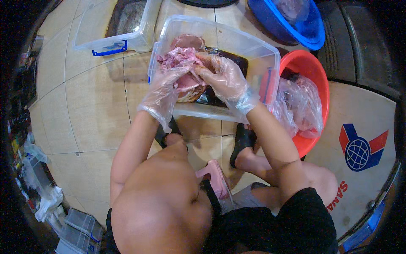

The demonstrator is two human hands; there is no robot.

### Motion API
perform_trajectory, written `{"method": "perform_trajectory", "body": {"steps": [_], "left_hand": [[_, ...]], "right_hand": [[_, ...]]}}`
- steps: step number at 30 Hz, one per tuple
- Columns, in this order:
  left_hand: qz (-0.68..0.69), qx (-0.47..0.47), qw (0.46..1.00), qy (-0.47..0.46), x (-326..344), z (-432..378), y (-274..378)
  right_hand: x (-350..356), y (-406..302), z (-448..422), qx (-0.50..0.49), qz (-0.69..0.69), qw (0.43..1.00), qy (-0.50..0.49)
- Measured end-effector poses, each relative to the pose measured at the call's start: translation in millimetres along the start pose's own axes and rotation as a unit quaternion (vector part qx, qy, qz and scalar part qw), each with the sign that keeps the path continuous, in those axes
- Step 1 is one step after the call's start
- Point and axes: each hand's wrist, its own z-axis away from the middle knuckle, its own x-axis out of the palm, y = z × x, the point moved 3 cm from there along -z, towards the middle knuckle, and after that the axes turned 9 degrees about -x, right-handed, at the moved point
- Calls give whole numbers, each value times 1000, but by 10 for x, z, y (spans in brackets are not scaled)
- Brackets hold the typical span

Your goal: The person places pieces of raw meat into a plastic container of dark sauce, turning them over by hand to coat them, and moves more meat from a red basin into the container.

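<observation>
Both my hands wear thin clear plastic gloves and meet over a clear plastic box [253,46] on the floor. My left hand [163,90] grips the left side of a ragged piece of pink raw meat [180,58]. On its right side, the thumb and fingers of my right hand [220,71] pinch the same meat. Behind it another rounded piece of meat [189,41] shows, and a paler piece with a browned edge [190,90] lies below. Dark liquid [242,62] covers part of the box bottom. My fingertips are partly hidden by the meat.
Right of the box, a red plastic basin [312,146] holds clear bags of meat [299,101]. Blue basins [312,38] stand at the back right. A second clear box with a blue latch [109,49] is at the back left. My feet [242,143] flank the box's near side.
</observation>
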Motion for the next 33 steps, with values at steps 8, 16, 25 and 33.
{"method": "perform_trajectory", "body": {"steps": [8,16,25,33], "left_hand": [[-71,-7,997,41,-76,-5,-38],[-84,30,994,63,-115,-50,-67],[-124,-4,989,77,-90,23,-39],[-322,-155,932,-63,-38,9,-229]], "right_hand": [[-338,407,-41,-8,140,989,37],[-1385,729,-248,109,582,798,109],[-702,1580,-240,149,569,806,-67],[-744,911,-479,102,370,923,22]]}}
